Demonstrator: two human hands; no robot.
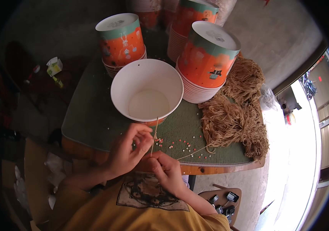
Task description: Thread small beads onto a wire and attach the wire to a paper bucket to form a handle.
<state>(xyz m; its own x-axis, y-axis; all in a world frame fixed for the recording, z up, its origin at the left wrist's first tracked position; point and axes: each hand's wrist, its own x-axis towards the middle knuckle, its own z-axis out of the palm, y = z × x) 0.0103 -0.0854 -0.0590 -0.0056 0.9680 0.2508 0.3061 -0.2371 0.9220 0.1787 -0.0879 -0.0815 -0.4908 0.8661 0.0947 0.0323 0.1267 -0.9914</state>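
Note:
An open paper bucket (125, 90), white inside with a small hole below its far rim, stands before me. A thin tan cord (157, 125) rises in front of its near rim. My right hand (168, 173) pinches the lower part of this cord between thumb and fingers. Curled around the upper stretch, my left hand (129, 148) has its fingertips at the cord; the exact contact is hard to see. Another length of cord runs from beside my right hand to the tan cord bundles (226, 121) on the right of the table.
Upside-down stacks of orange and green buckets (120, 42) (208, 63) stand behind the open one. Small punched-out dots (187, 146) lie scattered on the green tabletop (91, 115). At lower left is a cardboard box (35, 165); a stool (237, 194) with small devices stands at lower right.

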